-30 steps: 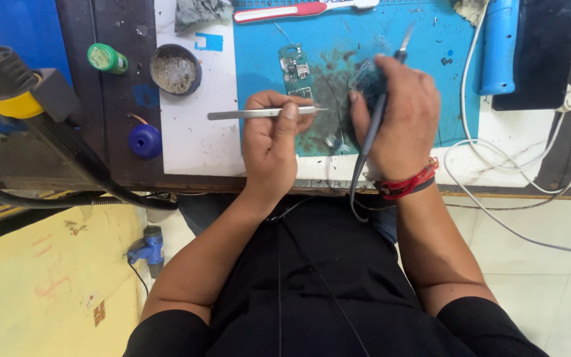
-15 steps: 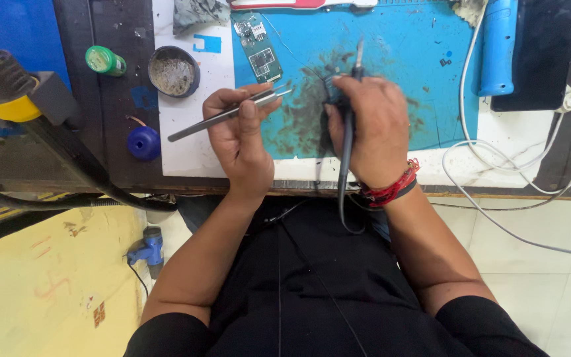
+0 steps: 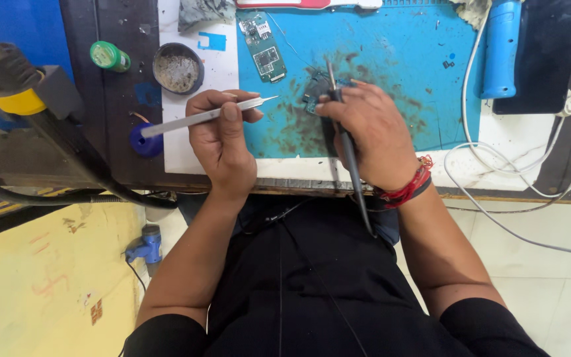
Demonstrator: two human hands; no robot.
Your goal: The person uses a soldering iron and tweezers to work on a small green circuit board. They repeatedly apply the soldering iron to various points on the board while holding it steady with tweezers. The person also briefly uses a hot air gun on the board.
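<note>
My left hand [image 3: 223, 142] grips metal tweezers [image 3: 203, 117], their tip pointing right over the blue work mat [image 3: 398, 53] and holding nothing. My right hand [image 3: 371, 135] holds a thin black soldering iron [image 3: 343, 135] with its tip pointing away from me. The same hand's fingertips rest on a small dark circuit board [image 3: 315, 92] lying on the stained middle of the mat. A second green circuit board [image 3: 262, 47] lies farther back on the mat, apart from both hands.
A round tin of flux [image 3: 178, 67], a green-capped bottle [image 3: 109, 56] and a blue cap [image 3: 145, 142] stand left of the mat. A blue tool [image 3: 500, 46], a dark phone [image 3: 546, 53] and white cables [image 3: 497, 165] lie at right. A yellow-banded nozzle [image 3: 11, 86] is at far left.
Both hands have drawn back toward the mat's near edge. The tweezers have lifted off the small board and now tilt up to the right; the right hand stays on the board with the iron.
</note>
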